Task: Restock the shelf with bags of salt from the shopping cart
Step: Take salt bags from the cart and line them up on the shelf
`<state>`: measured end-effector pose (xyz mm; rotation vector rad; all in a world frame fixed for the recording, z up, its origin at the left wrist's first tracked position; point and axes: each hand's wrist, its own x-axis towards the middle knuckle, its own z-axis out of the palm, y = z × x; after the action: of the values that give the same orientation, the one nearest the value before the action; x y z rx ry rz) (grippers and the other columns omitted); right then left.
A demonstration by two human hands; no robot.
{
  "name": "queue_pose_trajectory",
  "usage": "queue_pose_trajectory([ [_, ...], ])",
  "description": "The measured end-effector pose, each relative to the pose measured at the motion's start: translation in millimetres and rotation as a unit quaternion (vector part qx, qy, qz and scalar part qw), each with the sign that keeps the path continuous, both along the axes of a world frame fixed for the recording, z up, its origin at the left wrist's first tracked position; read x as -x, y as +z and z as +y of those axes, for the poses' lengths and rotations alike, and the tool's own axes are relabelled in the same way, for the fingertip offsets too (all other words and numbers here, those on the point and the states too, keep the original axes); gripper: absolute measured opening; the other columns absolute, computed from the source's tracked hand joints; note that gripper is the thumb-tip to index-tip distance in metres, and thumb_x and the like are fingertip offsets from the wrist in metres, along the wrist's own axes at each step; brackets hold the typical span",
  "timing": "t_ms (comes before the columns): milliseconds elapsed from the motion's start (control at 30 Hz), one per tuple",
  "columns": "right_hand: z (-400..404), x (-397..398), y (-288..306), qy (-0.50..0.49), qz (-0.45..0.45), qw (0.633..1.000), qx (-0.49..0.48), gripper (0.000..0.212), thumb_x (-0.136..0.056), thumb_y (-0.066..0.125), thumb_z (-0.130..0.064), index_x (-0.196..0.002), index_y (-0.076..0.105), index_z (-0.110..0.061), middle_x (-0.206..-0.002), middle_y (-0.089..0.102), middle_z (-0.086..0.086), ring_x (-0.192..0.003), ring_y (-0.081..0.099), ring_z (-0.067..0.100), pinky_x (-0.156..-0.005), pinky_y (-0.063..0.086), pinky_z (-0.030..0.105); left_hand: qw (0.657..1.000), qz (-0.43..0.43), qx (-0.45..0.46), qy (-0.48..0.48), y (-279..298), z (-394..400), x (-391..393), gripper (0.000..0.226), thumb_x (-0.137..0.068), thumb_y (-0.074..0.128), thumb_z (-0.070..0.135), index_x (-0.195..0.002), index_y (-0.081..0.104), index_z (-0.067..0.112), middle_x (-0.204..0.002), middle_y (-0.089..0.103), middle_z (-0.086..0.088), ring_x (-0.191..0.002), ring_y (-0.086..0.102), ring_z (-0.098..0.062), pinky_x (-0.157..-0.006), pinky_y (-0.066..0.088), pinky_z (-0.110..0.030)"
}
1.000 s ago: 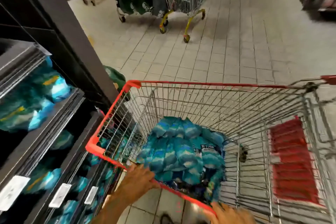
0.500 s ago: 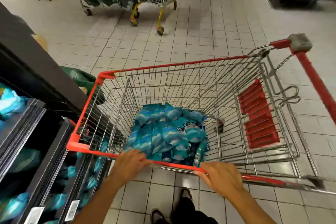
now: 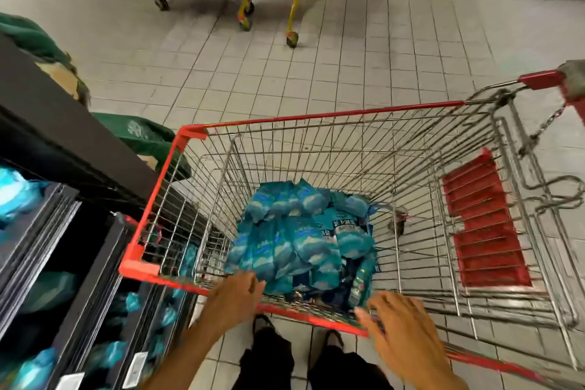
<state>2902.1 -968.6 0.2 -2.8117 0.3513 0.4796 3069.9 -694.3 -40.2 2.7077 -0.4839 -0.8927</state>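
My left hand (image 3: pixel 235 294) and right hand (image 3: pixel 402 323), fingers loose and holding nothing, rest at the shopping cart (image 3: pixel 316 117) rim above blue salt bags (image 3: pixel 304 237), their print too blurred to read.

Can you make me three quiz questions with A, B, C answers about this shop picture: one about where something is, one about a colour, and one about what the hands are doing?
1. Where are the bags of salt that still need stocking?
A. On the floor
B. In the shopping cart
C. On top of the shelf

2. What colour is the cart's rim?
A. Red
B. Yellow
C. Purple

3. What are the left hand and right hand doing?
A. Each lifting a bag
B. Both in pockets
C. Both at the cart's near rim, holding no bag

Answers:
1. B, the blue bags lie piled in the wire basket.
2. A, the rim all round is red.
3. C, both hands are at the near red rim, fingers reaching over it, and no bag is in either; the shelf stands to the left.
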Motion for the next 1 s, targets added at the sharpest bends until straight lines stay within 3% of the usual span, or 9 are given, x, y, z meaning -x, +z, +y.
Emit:
queue_pose_trajectory([
  [33,4.8,-10.6,-2.5,-0.036,0.008,0.999,-0.03,0.085,-0.076,-0.012,-0.081,-0.114,0.052,-0.039,-0.115,0.054,-0.019,-0.109,0.054,0.007,-0.097,0.04,0.033,1.0,0.008,0.004,0.013,-4.0,-0.7,-8.1,0.032,-0.1,0.039,0.044,-0.092,0.056,0.018,-0.099,0.061,-0.005,-0.097,0.062,-0.026,-0.086,0.047,-0.039],
  [100,19.8,-38.7,-14.5,-0.097,0.018,0.991,-0.088,0.069,-0.083,0.008,-0.081,-0.115,0.05,-0.037,-0.114,0.06,-0.016,-0.103,0.06,0.008,-0.091,0.046,0.032,0.998,0.018,0.012,0.053,-16.2,-2.9,-29.6,0.032,-0.1,0.036,0.04,-0.095,0.055,0.015,-0.101,0.061,-0.009,-0.096,0.062,-0.031,-0.085,0.049,-0.041],
  [167,36.9,-71.4,-34.6,-0.131,0.041,0.983,-0.126,0.043,-0.094,0.037,-0.064,-0.118,0.05,-0.031,-0.114,0.063,-0.01,-0.1,0.063,0.012,-0.086,0.05,0.032,0.994,0.059,0.017,0.087,-32.5,-9.5,-53.3,0.031,-0.1,0.036,0.037,-0.101,0.053,0.012,-0.107,0.06,-0.014,-0.097,0.061,-0.032,-0.088,0.049,-0.044],
  [233,54.9,-109.3,-62.8,-0.145,0.066,0.974,-0.16,0.038,-0.096,0.049,-0.05,-0.124,0.048,-0.024,-0.119,0.06,-0.002,-0.105,0.061,0.018,-0.089,0.05,0.036,0.988,0.098,0.0,0.12,-54.9,-15.3,-77.3,0.036,-0.1,0.04,0.036,-0.118,0.051,0.007,-0.118,0.058,-0.016,-0.1,0.059,-0.029,-0.092,0.05,-0.047],
  [500,98.5,-209.2,-192.7,-0.171,0.144,0.958,-0.182,0.051,-0.096,0.05,-0.038,-0.134,0.036,-0.006,-0.136,0.042,0.015,-0.126,0.044,0.032,-0.101,0.041,0.04,0.959,0.165,-0.03,0.227,-163.9,-16.6,-123.5,0.058,-0.094,0.056,0.033,-0.14,0.043,-0.001,-0.141,0.048,-0.023,-0.127,0.049,-0.037,-0.104,0.045,-0.047],
  [633,108.0,-240.1,-244.7,-0.183,0.166,0.94,-0.236,0.057,-0.096,0.056,-0.03,-0.134,0.033,0.006,-0.129,0.051,0.023,-0.123,0.049,0.038,-0.093,0.036,0.032,0.964,0.14,-0.027,0.225,-208.3,-9.5,-129.9,0.058,-0.084,0.07,0.041,-0.131,0.055,0.01,-0.126,0.062,-0.012,-0.118,0.057,-0.03,-0.096,0.051,-0.041],
  [700,110.8,-246.6,-258.7,-0.194,0.161,0.935,-0.248,0.061,-0.093,0.061,-0.03,-0.136,0.032,0.004,-0.132,0.051,0.023,-0.123,0.051,0.037,-0.095,0.038,0.035,0.961,0.15,-0.015,0.232,-222.9,-8.2,-132.7,0.056,-0.08,0.074,0.041,-0.124,0.059,0.01,-0.118,0.066,-0.011,-0.109,0.062,-0.03,-0.091,0.053,-0.042],
  [900,122.7,-252.0,-272.5,-0.226,0.181,0.94,-0.183,0.066,-0.079,0.072,-0.054,-0.121,0.046,-0.01,-0.119,0.063,0.017,-0.111,0.062,0.034,-0.086,0.049,0.038,0.959,0.067,-0.135,0.239,-253.4,-16.2,-132.9,0.082,-0.069,0.073,0.049,-0.132,0.046,0.005,-0.127,0.059,-0.017,-0.119,0.056,-0.035,-0.097,0.049,-0.043],
  [1000,139.6,-254.7,-274.8,-0.242,0.205,0.933,-0.171,0.064,-0.076,0.071,-0.061,-0.117,0.053,-0.015,-0.118,0.066,0.013,-0.112,0.063,0.031,-0.087,0.051,0.037,0.953,0.02,-0.174,0.246,-259.6,-19.4,-126.9,0.069,-0.074,0.071,0.041,-0.126,0.046,0.005,-0.122,0.06,-0.018,-0.116,0.056,-0.035,-0.091,0.049,-0.041],
])
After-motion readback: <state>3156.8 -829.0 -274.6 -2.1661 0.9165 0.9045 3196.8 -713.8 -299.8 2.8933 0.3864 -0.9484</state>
